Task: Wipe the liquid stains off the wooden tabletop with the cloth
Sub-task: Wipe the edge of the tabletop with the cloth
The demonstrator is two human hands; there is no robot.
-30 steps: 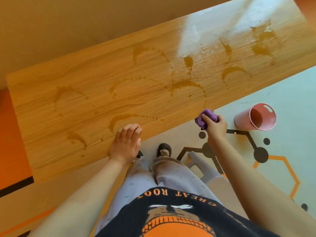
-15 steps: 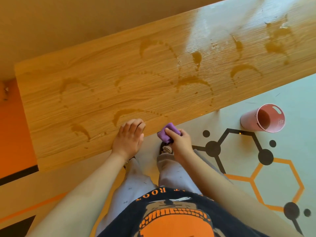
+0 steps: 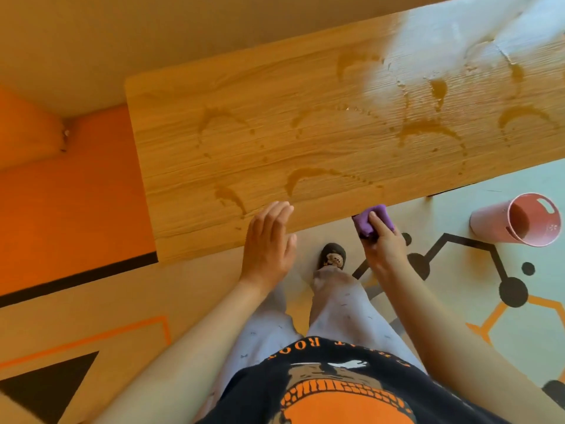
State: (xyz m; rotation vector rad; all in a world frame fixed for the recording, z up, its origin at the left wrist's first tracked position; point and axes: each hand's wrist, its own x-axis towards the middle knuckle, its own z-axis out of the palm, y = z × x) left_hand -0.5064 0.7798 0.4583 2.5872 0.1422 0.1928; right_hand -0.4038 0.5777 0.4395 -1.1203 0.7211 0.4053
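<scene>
The wooden tabletop (image 3: 275,87) runs across the upper view, marked with several brown arc-shaped liquid stains (image 3: 308,175), some near the front edge and more toward the right. My right hand (image 3: 383,243) grips a bunched purple cloth (image 3: 371,220) just off the table's front edge, below the tabletop. My left hand (image 3: 269,240) lies flat with fingers together, fingertips resting on the front edge close to a stain.
A pink bucket (image 3: 513,220) lies on the floor at the right. Below are my legs and a slippered foot (image 3: 333,255). The floor has orange areas at the left and a hexagon pattern at the right. A beige wall runs behind the table.
The view has shifted left along the table. My right hand with the cloth moved left from beside the bucket toward the table's front edge. My left hand stayed on the edge.
</scene>
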